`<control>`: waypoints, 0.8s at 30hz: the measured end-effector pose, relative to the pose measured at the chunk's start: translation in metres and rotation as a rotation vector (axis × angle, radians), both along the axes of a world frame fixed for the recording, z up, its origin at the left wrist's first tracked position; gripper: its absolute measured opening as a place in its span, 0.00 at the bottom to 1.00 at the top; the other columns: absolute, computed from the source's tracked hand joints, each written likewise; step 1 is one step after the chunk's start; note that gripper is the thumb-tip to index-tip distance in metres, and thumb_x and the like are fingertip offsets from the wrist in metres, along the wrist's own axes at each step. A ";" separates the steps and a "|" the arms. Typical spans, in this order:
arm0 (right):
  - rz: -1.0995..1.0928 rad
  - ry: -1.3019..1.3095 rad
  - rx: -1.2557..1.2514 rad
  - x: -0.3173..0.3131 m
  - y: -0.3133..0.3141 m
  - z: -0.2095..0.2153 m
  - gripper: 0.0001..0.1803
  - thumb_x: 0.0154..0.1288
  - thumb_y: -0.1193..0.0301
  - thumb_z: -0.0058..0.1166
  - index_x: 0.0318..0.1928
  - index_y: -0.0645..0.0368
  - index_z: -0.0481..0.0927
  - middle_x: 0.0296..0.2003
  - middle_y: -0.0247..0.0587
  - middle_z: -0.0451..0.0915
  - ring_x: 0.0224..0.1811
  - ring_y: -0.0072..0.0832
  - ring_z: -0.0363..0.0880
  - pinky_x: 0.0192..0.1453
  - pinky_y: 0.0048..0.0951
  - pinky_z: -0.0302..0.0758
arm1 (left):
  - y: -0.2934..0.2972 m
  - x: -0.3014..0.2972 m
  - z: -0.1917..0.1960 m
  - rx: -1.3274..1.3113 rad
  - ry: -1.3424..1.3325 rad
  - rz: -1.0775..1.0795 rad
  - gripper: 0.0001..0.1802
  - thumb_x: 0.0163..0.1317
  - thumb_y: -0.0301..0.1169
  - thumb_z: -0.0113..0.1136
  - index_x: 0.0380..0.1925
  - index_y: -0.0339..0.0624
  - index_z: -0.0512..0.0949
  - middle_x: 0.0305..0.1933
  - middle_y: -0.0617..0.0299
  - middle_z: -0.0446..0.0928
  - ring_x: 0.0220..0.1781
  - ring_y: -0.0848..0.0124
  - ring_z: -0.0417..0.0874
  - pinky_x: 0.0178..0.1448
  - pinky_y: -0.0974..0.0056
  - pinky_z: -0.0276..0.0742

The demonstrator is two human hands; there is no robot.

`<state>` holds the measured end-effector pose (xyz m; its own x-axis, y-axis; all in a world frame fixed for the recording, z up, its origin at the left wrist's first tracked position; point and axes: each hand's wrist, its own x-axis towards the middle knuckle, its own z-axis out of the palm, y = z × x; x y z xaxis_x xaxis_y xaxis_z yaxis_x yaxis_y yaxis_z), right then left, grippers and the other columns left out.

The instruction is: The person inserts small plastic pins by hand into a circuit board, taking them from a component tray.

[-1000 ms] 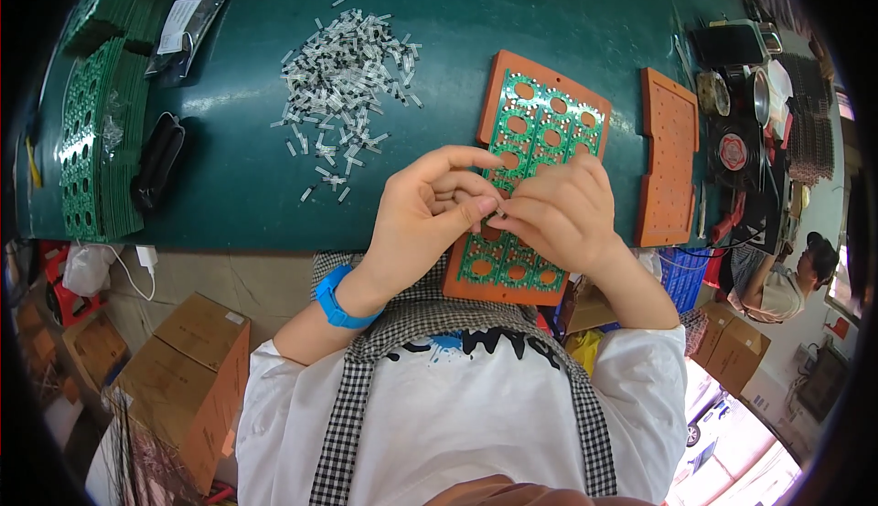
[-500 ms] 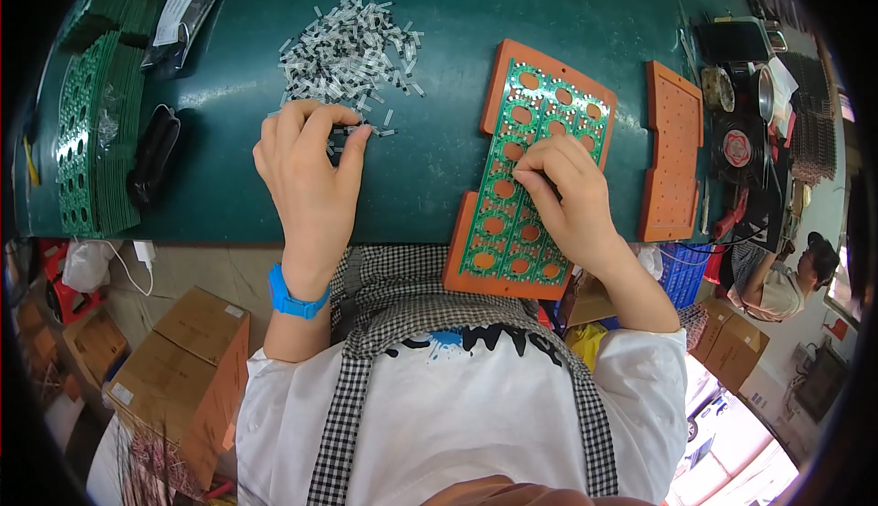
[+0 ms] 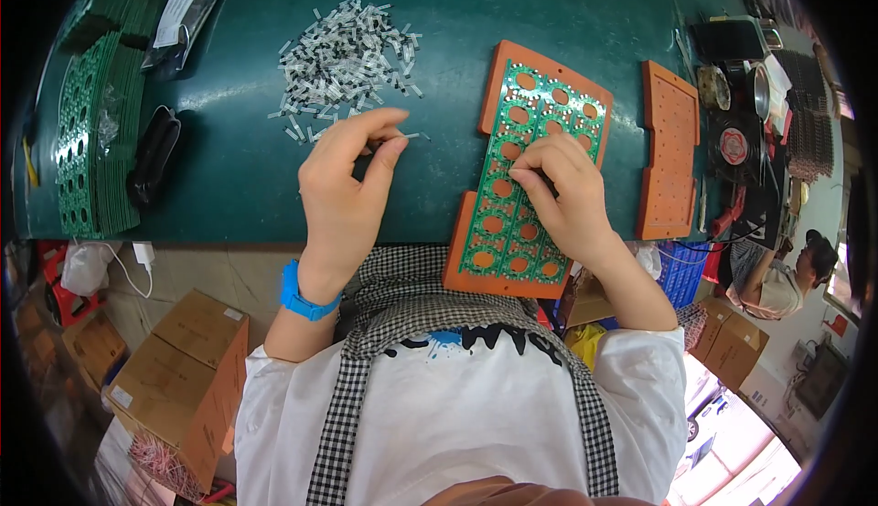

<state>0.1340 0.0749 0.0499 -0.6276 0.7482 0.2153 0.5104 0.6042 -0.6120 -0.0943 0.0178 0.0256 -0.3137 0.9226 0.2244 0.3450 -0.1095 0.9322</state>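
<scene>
One green circuit-board panel [image 3: 508, 228] lies right of centre in the frame, seated on an orange tray [image 3: 495, 90]. The right hand [image 3: 565, 197] is over its middle, thumb and forefinger closed together just above the surface; whether something sits between them cannot be told. One heap of small clear parts [image 3: 343, 56], too many to count, lies upper centre-left. The left hand [image 3: 346, 188] is just below it, thumb and forefinger curved; one part shows beside the fingertips, its grip unclear. Farther out are a second orange tray [image 3: 669, 163] at right, two board stacks [image 3: 89, 136] and one black case [image 3: 156, 159] at left.
</scene>
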 end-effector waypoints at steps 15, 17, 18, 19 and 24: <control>0.045 -0.048 0.211 -0.011 -0.016 0.020 0.15 0.49 0.75 0.67 0.40 0.60 0.81 0.36 0.38 0.80 0.37 0.34 0.79 0.37 0.32 0.74 | -0.007 0.026 0.013 -0.301 -0.781 -0.326 0.15 0.64 0.18 0.56 0.51 0.30 0.76 0.41 0.54 0.82 0.42 0.71 0.85 0.48 0.70 0.81; -0.003 0.117 -0.099 -0.015 -0.020 0.021 0.14 0.51 0.76 0.66 0.40 0.61 0.82 0.36 0.39 0.81 0.37 0.35 0.80 0.39 0.31 0.75 | -0.009 0.029 0.015 -0.315 -0.834 -0.398 0.16 0.64 0.18 0.56 0.53 0.31 0.75 0.41 0.54 0.82 0.43 0.71 0.85 0.50 0.70 0.81; 0.024 0.152 -0.076 -0.013 -0.018 0.015 0.13 0.52 0.77 0.66 0.41 0.62 0.81 0.34 0.40 0.81 0.36 0.35 0.81 0.40 0.31 0.76 | -0.009 0.032 0.015 -0.299 -0.788 -0.408 0.16 0.64 0.18 0.56 0.53 0.31 0.74 0.41 0.54 0.82 0.43 0.72 0.84 0.50 0.71 0.81; 0.024 0.153 -0.075 -0.012 -0.017 0.013 0.13 0.52 0.77 0.66 0.41 0.62 0.81 0.34 0.40 0.81 0.36 0.35 0.81 0.40 0.31 0.76 | -0.010 0.033 0.015 -0.298 -0.787 -0.408 0.16 0.64 0.18 0.56 0.53 0.31 0.74 0.41 0.54 0.82 0.43 0.72 0.84 0.50 0.71 0.81; -0.023 0.173 -0.165 -0.015 -0.019 0.013 0.12 0.52 0.78 0.66 0.39 0.62 0.81 0.34 0.40 0.81 0.35 0.33 0.82 0.38 0.30 0.76 | -0.011 0.035 0.013 -0.284 -0.758 -0.391 0.16 0.66 0.18 0.53 0.55 0.31 0.73 0.43 0.55 0.82 0.47 0.72 0.83 0.52 0.70 0.80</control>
